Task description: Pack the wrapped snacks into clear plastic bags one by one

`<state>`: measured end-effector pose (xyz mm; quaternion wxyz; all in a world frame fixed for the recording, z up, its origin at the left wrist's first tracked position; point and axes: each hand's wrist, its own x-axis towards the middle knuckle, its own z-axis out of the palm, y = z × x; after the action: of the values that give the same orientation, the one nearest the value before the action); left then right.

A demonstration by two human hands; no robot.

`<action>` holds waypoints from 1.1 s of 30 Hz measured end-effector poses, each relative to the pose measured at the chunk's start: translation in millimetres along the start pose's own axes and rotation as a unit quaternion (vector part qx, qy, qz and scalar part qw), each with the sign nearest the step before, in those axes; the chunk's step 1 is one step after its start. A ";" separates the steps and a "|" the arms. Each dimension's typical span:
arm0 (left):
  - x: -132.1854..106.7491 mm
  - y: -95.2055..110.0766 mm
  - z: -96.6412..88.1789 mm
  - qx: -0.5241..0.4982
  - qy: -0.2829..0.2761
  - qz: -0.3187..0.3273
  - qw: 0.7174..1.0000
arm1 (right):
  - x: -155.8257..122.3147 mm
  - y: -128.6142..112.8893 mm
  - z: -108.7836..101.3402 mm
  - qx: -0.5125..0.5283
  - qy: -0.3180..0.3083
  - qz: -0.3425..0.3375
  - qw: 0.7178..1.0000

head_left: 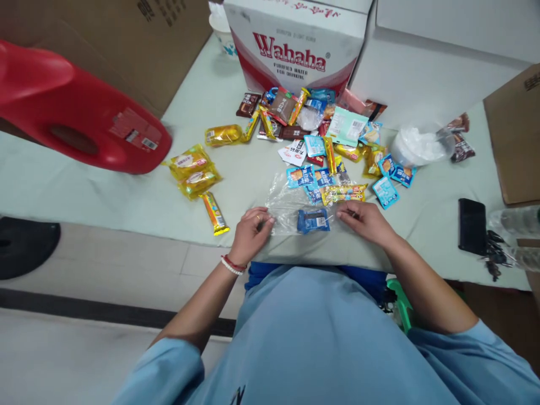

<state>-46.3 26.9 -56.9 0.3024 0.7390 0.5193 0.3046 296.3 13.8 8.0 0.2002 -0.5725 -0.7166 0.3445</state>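
Note:
A clear plastic bag [287,205] lies flat near the table's front edge, with a dark blue snack packet [313,220] inside it. My left hand [251,233] pinches the bag's left edge. My right hand [366,220] pinches its right edge, fingers curled. Just beyond the bag lie several small blue packets [301,176] and a yellow patterned packet [343,193].
A heap of mixed snack packets [295,115] sits in front of a Wahaha box [295,48]. Yellow packets [194,170] lie at left beside a red plastic stool [71,109]. A crumpled white bag [419,146], a black phone [472,225] and keys are at right.

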 end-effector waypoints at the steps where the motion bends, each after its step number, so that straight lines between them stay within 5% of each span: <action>1: 2.1 -1.3 2.9 0.011 0.024 -0.021 0.999 | 3.3 3.4 2.3 -0.008 -0.001 0.016 1.000; 6: 1.4 15.5 -6.9 0.117 0.243 -0.069 0.961 | 7.9 15.6 16.7 -0.060 -0.007 0.068 0.996; 8: -8.8 36.0 -18.0 0.155 0.336 -0.018 0.929 | 7.8 16.7 19.8 -0.068 -0.010 0.072 0.995; 10: -24.1 59.6 -25.0 0.181 0.379 0.100 0.902 | 8.2 16.0 21.2 -0.068 -0.012 0.070 0.995; 12: -38.7 80.8 -21.9 0.190 0.320 0.242 0.896 | 9.2 14.9 22.0 -0.067 -0.012 0.066 0.995; 14: -45.6 95.0 -7.4 0.182 0.177 0.303 0.919 | 10.0 14.6 22.9 -0.071 -0.011 0.065 0.995; 16: -40.8 100.3 14.0 0.198 0.030 0.276 0.940 | 10.0 15.6 23.2 -0.080 -0.014 0.067 0.995; 18: -27.0 97.8 34.6 0.212 -0.046 0.226 0.950 | 9.1 17.4 21.2 -0.094 -0.019 0.070 0.993; 23: 3.0 83.7 55.6 0.220 -0.081 0.176 0.956 | 16.0 10.6 -2.5 -0.149 -0.048 0.060 0.986; 29: 1.8 86.6 53.3 0.229 -0.073 0.197 0.951 | 74.4 -26.6 -20.7 -0.291 0.112 -0.038 0.949; 33: -1.7 89.6 53.6 0.234 -0.062 0.184 0.953 | 121.8 -34.6 0.9 -0.328 0.003 -0.029 0.944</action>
<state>46.4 -6.6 -22.6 0.0910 0.8892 0.4113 0.1785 239.9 126.6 19.2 0.0135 -0.5863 -0.8057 0.0832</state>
